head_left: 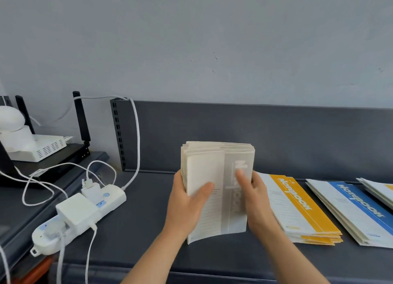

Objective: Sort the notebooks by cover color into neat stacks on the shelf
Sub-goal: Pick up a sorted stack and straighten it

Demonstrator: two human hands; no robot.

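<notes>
Both my hands hold a bundle of gray-banded notebooks (217, 188) upright over the dark shelf (138, 241). My left hand (187, 205) clamps the bundle's left edge, thumb across the front cover and fingers curled behind. My right hand (255, 198) clamps the right edge, thumb pressed on the gray band. Just to the right the yellow-banded stack (302, 209) lies flat on the shelf, with the blue-banded stack (357, 209) beside it. A white power strip (85, 211) lies at left, well apart.
</notes>
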